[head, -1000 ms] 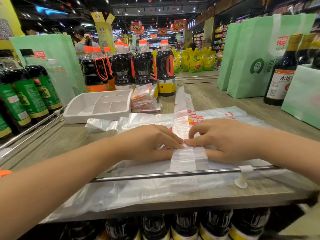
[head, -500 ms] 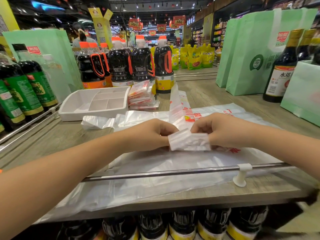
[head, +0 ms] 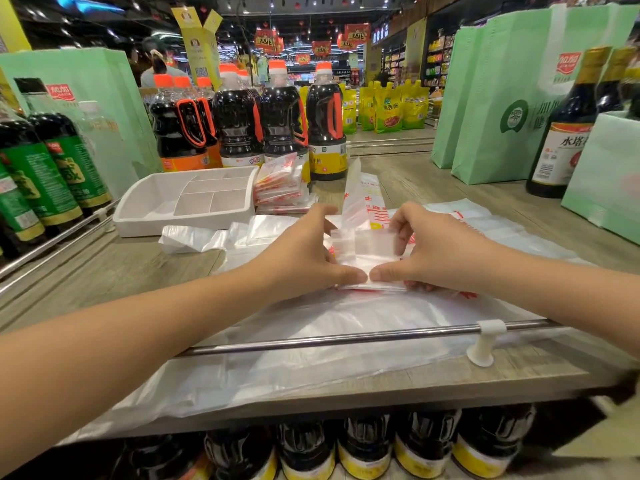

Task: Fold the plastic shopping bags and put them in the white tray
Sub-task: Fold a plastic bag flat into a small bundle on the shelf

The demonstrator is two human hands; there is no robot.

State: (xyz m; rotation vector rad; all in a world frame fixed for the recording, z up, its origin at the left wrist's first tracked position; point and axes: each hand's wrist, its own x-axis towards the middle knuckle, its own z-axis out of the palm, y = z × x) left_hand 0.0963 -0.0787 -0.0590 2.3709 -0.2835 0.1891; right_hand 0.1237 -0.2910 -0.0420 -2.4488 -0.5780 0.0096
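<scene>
Since half a second back the left hand (head: 304, 252) and right hand (head: 438, 251) have worked further up the strip. The folded end of the plastic bag (head: 375, 242) has turned over again and sits a touch farther from the rail (head: 311, 344). Both hands are pinching it: thumbs tip to tip on the near edge, pressing down, fingers curled round the far side and propping a little flap upright. Bag is thin, crinkly, see-through white with red print I can't read. Its unfolded tail runs away from the hands and stands up. It lies mid-table on top of more flat bags (head: 346, 323) of the same film, which drape over the near edge under the rail.

White tray (head: 156, 221) is back left, well apart from the hands. It's hard plastic, rectangular, with dividers making several compartments. Just beside its right side is a stack of folded bags (head: 280, 185), red and white.

Table (head: 104, 271) is grey wood-grain. Rail is shiny metal in a white plastic clip (head: 485, 341). Behind are dark sauce jugs (head: 280, 119) with orange caps and handles, yellow pouches (head: 391, 105) reading 黄豆酱, and a tall dark bottle (head: 568, 133) labelled 水塔. Pale green fabric-looking tote bags (head: 485, 98) with a red logo stand on either side, and green-label bottles (head: 62, 157) at left.
</scene>
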